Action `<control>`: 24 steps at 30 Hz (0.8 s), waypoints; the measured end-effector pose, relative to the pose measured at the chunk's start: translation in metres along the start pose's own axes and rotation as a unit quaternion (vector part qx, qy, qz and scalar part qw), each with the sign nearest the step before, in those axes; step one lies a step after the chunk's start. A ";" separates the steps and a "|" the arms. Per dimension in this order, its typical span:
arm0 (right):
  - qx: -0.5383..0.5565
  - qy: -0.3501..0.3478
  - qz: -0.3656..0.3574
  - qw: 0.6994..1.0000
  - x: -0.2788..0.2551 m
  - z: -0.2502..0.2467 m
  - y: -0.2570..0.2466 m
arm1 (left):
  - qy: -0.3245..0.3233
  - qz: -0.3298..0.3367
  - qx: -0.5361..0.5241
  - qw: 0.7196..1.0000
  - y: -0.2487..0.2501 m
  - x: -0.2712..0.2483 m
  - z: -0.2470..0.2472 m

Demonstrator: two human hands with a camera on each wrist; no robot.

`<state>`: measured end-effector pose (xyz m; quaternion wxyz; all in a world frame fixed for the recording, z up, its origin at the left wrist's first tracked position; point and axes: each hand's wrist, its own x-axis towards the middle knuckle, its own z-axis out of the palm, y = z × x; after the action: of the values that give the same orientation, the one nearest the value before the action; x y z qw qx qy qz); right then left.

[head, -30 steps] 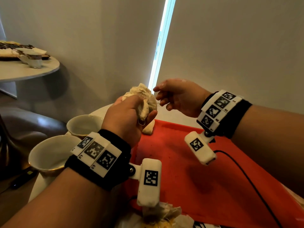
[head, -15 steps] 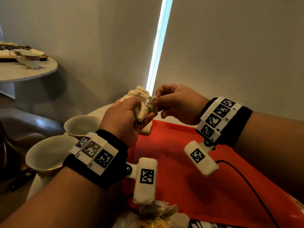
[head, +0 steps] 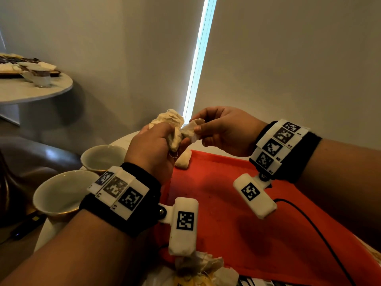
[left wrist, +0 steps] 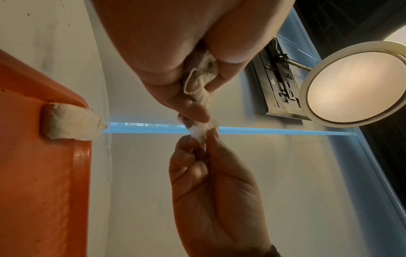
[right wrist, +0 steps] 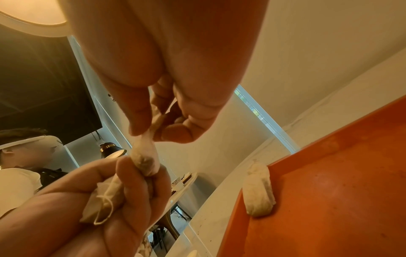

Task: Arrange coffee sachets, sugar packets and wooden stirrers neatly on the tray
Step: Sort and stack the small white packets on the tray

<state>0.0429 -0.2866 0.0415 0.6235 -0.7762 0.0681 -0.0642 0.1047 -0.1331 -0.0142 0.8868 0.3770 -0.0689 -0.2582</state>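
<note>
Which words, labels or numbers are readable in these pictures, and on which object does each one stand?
No word or number can be read.
Left wrist band: square code patterns; the small marks beside them are too blurred.
Right wrist band: the same.
Packets at the bottom edge: print is cut off and blurred.
Sachets: no print visible.

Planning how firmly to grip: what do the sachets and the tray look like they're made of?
Sachets: thin, matte, off-white filter-type paper, by the crumpling and slight translucency; one lies at the tray's corner. Tray: orange, probably hard plastic; smooth moulded rim, faint sheen.
</note>
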 end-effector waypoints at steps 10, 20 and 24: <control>-0.081 0.067 0.000 0.994 0.007 -0.010 0.000 | 0.038 0.021 0.000 0.999 0.002 0.001 0.000; -0.341 0.047 0.102 0.933 0.029 0.001 0.025 | 0.037 0.024 -0.012 0.999 0.006 0.002 0.000; -0.359 -0.036 0.152 0.920 0.038 0.016 0.037 | 0.036 0.016 -0.013 0.999 0.006 0.005 -0.002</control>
<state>0.0826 -0.2860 0.0029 0.3074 -0.9301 0.1810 0.0878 0.1122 -0.1305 -0.0115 0.8973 0.3737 -0.0396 -0.2313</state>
